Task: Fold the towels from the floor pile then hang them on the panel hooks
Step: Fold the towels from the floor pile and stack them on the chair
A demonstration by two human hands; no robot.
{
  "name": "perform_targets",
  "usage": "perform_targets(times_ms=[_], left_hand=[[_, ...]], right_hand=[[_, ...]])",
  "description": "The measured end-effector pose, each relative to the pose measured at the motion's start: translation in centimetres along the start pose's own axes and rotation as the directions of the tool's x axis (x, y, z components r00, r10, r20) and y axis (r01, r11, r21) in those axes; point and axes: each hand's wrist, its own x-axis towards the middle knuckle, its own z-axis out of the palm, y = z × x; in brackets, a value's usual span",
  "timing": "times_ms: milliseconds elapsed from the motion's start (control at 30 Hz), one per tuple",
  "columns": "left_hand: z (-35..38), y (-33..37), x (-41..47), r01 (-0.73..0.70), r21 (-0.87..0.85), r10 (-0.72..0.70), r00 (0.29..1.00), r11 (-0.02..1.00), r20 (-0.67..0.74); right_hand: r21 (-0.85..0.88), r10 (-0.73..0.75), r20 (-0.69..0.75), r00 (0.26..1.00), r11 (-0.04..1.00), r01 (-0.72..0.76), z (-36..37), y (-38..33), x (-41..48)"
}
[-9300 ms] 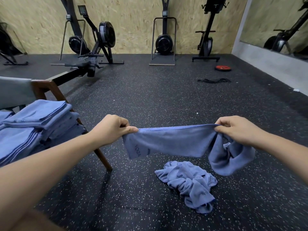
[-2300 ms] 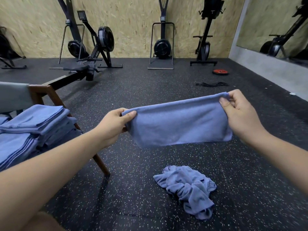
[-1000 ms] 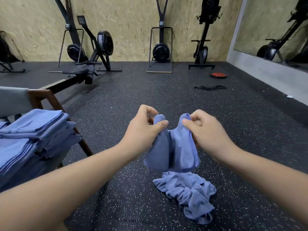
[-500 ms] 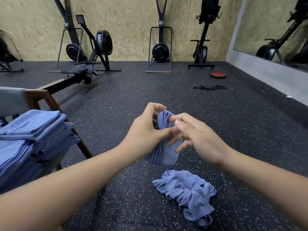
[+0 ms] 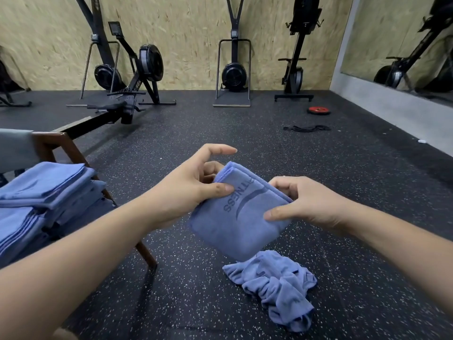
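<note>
Blue folded towel [image 5: 232, 229] — left hand [image 5: 186, 190] pinches it, right hand [image 5: 313, 204] fingers [image 5: 282, 186] clasp edge.

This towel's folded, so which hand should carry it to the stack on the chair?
Probably the left hand: it pinches the folded towel on the side nearer the stack, which sits to the left.

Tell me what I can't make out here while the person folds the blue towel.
- Panel hooks: none in the head view.
- Print on the folded blue towel: the thumb of the left hand covers its start; only "TNESS" reads.
- Stack of folded blue towels on the wooden chair: cut by the left edge, uncountable.
- Crumpled blue towel pile on the floor: bunched; one towel or several, unclear.
</note>
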Motion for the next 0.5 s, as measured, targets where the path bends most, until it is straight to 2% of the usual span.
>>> perform_targets(times_ms=[100,200,300,500], left_hand=[[-0.9,-0.8,0.0,0.043,0.101,-0.038,0.998,0.994,-0.05],[-1.1,-1.6,-0.1,0.062,0.318,-0.061,0.998,0.946,-0.014],[0.1,-1.6,-0.4,0.05,0.484,-0.082,0.996,0.874,0.045],[2.0,-1.2,0.0,-0.053,0.503,0.009,0.996,0.863,0.089]], right_hand=[[-0.022,-0.043,-0.167,0.985,0.999,0.04,-0.2,-0.1,0.0],[-0.088,-0.121,-0.305,0.945,0.991,0.099,0.1,-0.4,0.0],[-0.152,-0.182,-0.267,0.946,0.978,0.145,1.3,-0.9,-0.1],[-0.237,-0.251,-0.183,0.95,0.95,0.205,3.8,-1.0,0.3]])
